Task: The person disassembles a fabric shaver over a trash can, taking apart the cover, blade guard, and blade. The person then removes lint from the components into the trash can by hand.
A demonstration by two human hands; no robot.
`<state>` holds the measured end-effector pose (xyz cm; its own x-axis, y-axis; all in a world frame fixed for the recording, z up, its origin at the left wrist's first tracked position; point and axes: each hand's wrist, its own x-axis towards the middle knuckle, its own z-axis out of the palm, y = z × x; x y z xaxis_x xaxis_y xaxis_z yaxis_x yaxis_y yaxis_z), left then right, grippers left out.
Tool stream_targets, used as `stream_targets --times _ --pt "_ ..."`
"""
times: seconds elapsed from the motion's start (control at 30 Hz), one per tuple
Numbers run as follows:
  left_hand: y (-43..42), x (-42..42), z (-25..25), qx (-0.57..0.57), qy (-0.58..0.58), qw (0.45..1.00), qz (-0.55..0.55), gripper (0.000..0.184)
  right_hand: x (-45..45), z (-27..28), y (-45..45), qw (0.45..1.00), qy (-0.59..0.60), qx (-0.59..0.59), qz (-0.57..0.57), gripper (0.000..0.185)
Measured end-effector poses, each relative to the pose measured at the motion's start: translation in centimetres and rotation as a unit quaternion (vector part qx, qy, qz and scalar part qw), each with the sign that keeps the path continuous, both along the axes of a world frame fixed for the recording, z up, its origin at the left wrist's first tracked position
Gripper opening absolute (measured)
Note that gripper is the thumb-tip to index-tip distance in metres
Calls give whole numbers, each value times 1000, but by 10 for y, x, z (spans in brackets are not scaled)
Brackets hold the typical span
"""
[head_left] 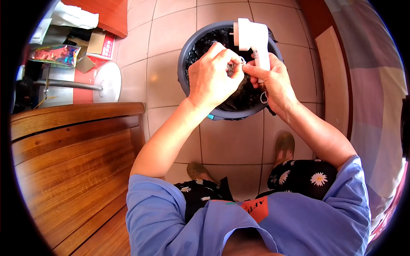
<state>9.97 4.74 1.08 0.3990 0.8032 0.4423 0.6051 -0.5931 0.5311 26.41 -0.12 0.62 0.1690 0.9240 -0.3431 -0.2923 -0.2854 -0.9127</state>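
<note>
My right hand (275, 81) is closed around the handle of a white hand-held device (255, 40) with a thick round head. A small light loop (264, 97) hangs below its handle. Fingers of my left hand (213, 74) are pinched together close to my right thumb. A small pale, greyish bit (242, 61) shows at those fingertips, too small to name. Both hands are above a round grey bin (183, 70) with a black plastic bag (205, 40) inside. What lies deeper in the bin is mostly hidden by the hands.
A wooden bench (81, 170) stands on the left. Behind it are a round white base with a metal pole (109, 83), a shiny pouch (55, 55) and boxes. On the right hangs checked cloth (371, 85). My feet rest on the tiled floor (230, 141).
</note>
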Motion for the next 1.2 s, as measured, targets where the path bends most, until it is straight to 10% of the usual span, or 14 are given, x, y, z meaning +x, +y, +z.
stream_targets --times 1.2 --pt "2 0 -1 28 24 999 0 14 -1 2 -1 1000 -2 -11 7 34"
